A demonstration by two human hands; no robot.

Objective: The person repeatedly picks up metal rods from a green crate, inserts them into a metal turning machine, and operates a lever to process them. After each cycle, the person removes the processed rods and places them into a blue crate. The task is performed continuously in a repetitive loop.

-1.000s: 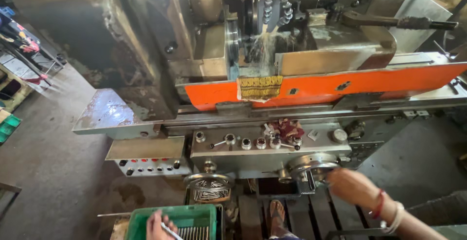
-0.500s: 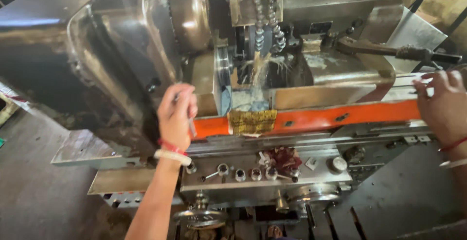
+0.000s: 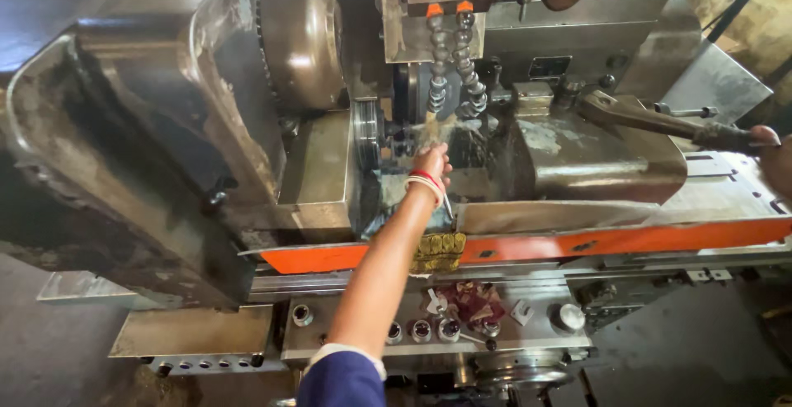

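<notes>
Compared with the view half a second earlier, the left hand [image 3: 431, 162] has moved from the orange front edge of the machine forward into the work zone, and the arm is now stretched out straight. The right hand [image 3: 774, 159] has moved from the flat metal plate at the right to the end of the long dark metal lever [image 3: 660, 120].

Left section: one large grey curved steel guard [image 3: 124, 168] covers the left end of the machine. One round brown domed metal cover [image 3: 301, 40] sits above it.

Centre section: the left hand lies just below the two grey segmented coolant hoses with orange tips [image 3: 450, 61], beside the dark grinding wheel [image 3: 404, 94]. Fingers point forward; whether they are open or closed on anything cannot be told. One red and one white band sit on the wrist, and a thin light rod shows just under the wrist. One orange painted steel strip [image 3: 577, 246] runs along the front of the machine bed. One folded yellow cloth [image 3: 439, 252] hangs over it, directly under the forearm.

Right section: the right hand is closed around the tip of the lever, at the frame edge; only part of the hand shows.
</notes>
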